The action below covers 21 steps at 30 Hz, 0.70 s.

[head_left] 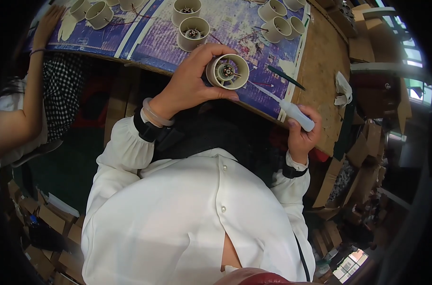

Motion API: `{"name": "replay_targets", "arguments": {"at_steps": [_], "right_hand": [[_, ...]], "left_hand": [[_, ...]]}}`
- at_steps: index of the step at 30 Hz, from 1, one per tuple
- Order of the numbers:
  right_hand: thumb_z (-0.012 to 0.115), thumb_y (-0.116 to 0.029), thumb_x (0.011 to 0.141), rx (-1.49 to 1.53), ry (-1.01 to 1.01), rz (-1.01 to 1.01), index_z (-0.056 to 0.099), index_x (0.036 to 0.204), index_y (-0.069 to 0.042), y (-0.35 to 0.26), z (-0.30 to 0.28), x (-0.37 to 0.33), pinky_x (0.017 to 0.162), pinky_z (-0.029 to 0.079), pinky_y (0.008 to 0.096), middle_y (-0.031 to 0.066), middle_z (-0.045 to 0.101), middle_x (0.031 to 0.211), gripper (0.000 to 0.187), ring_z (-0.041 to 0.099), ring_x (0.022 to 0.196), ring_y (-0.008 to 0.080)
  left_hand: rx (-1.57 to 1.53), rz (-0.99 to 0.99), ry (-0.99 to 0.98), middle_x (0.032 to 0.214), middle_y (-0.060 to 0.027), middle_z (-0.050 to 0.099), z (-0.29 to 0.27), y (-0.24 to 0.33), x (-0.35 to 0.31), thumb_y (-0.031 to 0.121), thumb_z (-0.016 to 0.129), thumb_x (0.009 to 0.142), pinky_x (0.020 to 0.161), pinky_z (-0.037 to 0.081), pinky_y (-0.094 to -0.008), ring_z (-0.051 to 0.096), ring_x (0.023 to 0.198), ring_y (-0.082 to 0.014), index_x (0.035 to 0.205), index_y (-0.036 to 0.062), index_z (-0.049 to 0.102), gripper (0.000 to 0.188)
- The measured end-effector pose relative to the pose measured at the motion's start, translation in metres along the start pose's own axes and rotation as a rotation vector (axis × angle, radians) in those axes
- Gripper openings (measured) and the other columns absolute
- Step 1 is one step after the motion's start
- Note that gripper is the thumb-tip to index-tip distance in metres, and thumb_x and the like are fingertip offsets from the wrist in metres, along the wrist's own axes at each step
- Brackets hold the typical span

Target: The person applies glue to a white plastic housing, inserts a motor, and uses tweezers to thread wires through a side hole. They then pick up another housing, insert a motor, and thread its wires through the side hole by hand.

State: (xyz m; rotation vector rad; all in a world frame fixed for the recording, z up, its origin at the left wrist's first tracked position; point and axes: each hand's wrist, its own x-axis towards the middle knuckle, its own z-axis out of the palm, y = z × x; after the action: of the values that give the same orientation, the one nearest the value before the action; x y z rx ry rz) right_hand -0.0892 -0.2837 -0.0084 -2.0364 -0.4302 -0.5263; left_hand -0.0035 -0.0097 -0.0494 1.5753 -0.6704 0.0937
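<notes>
My left hand (190,78) is wrapped round a white cylindrical housing (217,64), its open end tilted up toward me. Inside the housing sits a small round motor (227,71) held by thin spokes. A translucent white squeeze bottle (295,115) with a long thin nozzle is gripped in my right hand (304,137). The nozzle slants up and left, its tip close to the housing's right side; whether it touches I cannot tell. A thin wire with a small connector (272,85) lies on the table beside the nozzle. Just above it rests a slender dark green pointed tool (286,78).
More white housings with motors stand on the table beyond my left hand (193,35), at the far right (276,29) and far left (99,15). Another person's arm (33,85) reaches in at left. A crumpled white tissue (342,89) and cardboard boxes (380,90) are at right.
</notes>
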Motion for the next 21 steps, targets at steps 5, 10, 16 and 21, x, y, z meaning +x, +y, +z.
{"name": "replay_targets", "arguments": {"at_steps": [5,10,16,21], "right_hand": [[0.071,-0.008,0.083,-0.046,-0.035,-0.025,0.057,0.109,-0.001,-0.004,-0.005,0.007,0.084,0.045,0.0280,0.0104,0.061,0.104,0.030,0.057,0.094,0.0169],[0.073,-0.011,0.083,-0.093,-0.073,-0.068,0.056,0.108,-0.001,-0.005,-0.008,0.010,0.083,0.045,0.0290,0.0117,0.060,0.102,0.032,0.057,0.092,0.0190],[0.074,-0.014,0.082,-0.106,-0.087,-0.104,0.056,0.107,-0.002,-0.005,-0.009,0.012,0.081,0.045,0.0301,0.0124,0.060,0.099,0.032,0.056,0.088,0.0205],[0.074,-0.014,0.082,-0.119,-0.102,-0.135,0.056,0.107,-0.001,-0.007,-0.010,0.016,0.078,0.044,0.0298,0.0123,0.060,0.097,0.033,0.056,0.085,0.0204]], "left_hand": [[0.066,0.004,-0.008,0.121,-0.0040,0.053,-0.001,0.000,0.000,0.018,0.089,0.064,0.095,0.046,-0.0295,0.055,0.113,-0.0175,0.126,0.0078,0.049,0.075],[0.111,0.032,-0.011,0.121,-0.0040,0.052,-0.002,0.000,0.001,0.020,0.089,0.064,0.094,0.047,-0.0298,0.055,0.112,-0.0179,0.126,0.0081,0.049,0.075],[0.094,0.009,-0.008,0.121,-0.0041,0.052,-0.001,-0.001,0.000,0.020,0.089,0.064,0.094,0.047,-0.0297,0.055,0.112,-0.0178,0.126,0.0082,0.050,0.074],[0.085,0.000,-0.010,0.120,-0.0038,0.052,-0.001,0.001,0.000,0.019,0.089,0.064,0.094,0.047,-0.0295,0.055,0.111,-0.0177,0.125,0.0085,0.050,0.073]]}}
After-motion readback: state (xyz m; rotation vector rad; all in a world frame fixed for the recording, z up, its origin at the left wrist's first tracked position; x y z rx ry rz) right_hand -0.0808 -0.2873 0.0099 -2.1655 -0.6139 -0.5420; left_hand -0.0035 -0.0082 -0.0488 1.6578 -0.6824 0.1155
